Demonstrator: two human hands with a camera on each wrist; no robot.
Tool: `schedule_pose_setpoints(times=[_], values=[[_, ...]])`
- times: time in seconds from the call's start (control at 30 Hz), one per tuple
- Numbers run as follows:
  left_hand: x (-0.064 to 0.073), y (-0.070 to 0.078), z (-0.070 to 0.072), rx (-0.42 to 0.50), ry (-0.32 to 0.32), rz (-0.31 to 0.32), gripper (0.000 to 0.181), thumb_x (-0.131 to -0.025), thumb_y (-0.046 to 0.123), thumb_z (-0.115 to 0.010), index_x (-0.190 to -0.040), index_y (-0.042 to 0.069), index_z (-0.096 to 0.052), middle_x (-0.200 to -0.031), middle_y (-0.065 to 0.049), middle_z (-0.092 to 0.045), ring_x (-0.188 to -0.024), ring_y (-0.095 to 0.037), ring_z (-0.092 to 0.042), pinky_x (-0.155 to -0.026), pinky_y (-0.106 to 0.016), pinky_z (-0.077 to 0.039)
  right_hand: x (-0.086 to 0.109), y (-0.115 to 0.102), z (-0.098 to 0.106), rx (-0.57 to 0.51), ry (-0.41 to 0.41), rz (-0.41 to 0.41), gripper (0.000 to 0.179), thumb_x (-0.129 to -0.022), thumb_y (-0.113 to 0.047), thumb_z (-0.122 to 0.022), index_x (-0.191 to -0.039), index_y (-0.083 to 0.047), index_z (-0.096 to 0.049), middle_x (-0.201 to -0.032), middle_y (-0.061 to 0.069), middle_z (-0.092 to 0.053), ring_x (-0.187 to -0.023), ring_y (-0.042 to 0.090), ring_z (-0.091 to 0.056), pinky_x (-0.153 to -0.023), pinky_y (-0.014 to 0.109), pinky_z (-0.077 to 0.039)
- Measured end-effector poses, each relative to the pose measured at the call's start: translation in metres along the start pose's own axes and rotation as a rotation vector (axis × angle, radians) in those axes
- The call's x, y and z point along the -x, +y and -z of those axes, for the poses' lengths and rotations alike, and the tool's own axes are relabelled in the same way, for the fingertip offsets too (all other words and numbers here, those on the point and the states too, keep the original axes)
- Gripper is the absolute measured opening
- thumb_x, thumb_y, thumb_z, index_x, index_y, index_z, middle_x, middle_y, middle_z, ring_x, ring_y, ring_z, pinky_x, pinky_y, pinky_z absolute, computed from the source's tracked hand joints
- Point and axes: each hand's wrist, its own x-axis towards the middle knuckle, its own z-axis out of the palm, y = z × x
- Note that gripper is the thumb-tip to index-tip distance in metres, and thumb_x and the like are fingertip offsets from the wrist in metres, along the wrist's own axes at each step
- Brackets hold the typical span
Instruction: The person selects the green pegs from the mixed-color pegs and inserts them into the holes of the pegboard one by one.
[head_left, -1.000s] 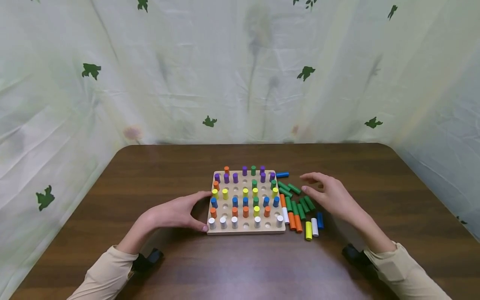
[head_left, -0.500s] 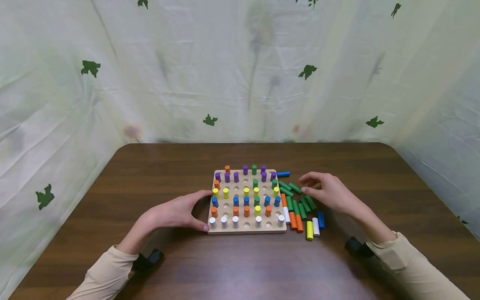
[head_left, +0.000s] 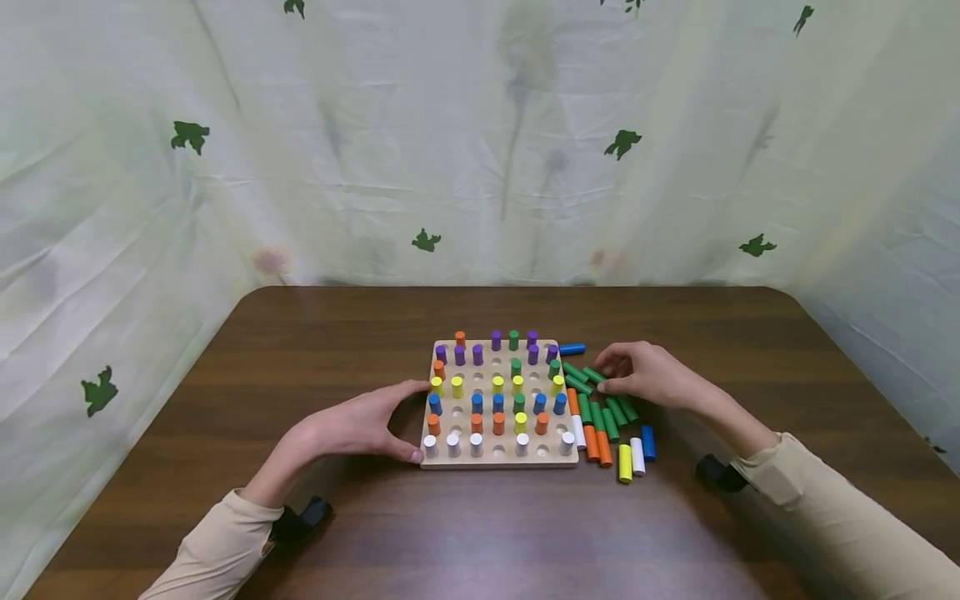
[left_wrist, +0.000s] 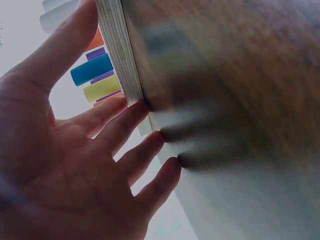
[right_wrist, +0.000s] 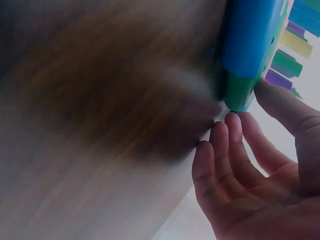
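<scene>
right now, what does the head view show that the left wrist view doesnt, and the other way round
Only the head view: the right hand beside the loose pegs, the holed top of the pegboard, and green leaf shapes behind the table.

Only the left wrist view: the palm side of the left hand and the striped layers along the board's edge.

Both: the left hand at the board, pegs standing in it, including a blue peg and a yellow peg, and the tabletop.

My right hand (head_left: 648,377) nearer the loose pile, fingers and thumb now at the end of a far green peg (head_left: 593,375); the earlier gap between us nearly gone
</scene>
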Motion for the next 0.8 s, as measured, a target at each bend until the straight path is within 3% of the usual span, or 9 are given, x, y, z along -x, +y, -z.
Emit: schedule_pose_setpoints(times=[0.33,0.8], values=[[-0.0006,0.0007,0.0001,0.005,-0.004,-0.001,0.1,-0.075,0.044,-0.085,-0.151,0.008,-0.032,-0.152,-0.017,-0.036,-0.138,-0.036,-0.034,-0.11,-0.058,-0.027,-0.0033,0.0044,-0.0007,0.013,-0.029,0.005,0.025,-0.09,-0.015,-0.073,-0.111,-0.003,-0.066,-0.085,0.001,-0.061,-0.077,0.018,-0.054,-0.069,0.033,-0.048],[-0.0011,0.0005,0.001,0.003,0.001,-0.008,0.1,-0.075,0.045,-0.085,-0.151,0.007,-0.032,-0.152,-0.017,-0.036,-0.138,-0.035,-0.034,-0.111,-0.058,-0.027,0.0038,-0.0004,0.0035,0.0,0.123,0.007,0.02,-0.09,-0.01,-0.072,-0.108,-0.005,-0.067,-0.093,0.004,-0.065,-0.083,0.021,-0.06,-0.075,0.035,-0.055]])
